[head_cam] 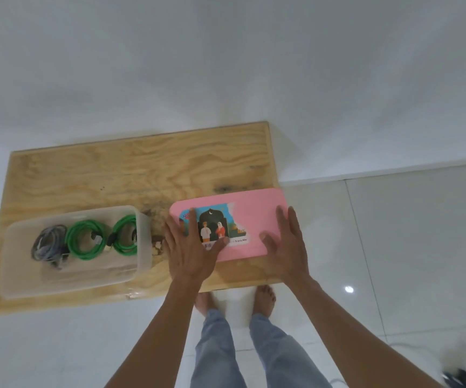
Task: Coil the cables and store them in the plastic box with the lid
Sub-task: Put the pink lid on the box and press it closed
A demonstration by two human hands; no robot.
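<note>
Wooden bench (91, 169) against a white wall, white tiled floor below. Clear plastic box (142, 242) sits open on the bench's left part, near the front edge. Pink lid (257, 211) lies flat on the bench just right of the box, not touching it, with a partly torn picture label (215, 228) on its left half. Both hands flat on the lid, fingers straight and spread, gripping nothing: left hand (189, 247) over the label end, right hand (288, 247) on the lid's right end. Inside the box: two green coiled cables (84, 240) (124, 235) side by side, one grey coiled cable (47, 242) at the left end. Person's bare feet and jeans visible under the bench edge.
</note>
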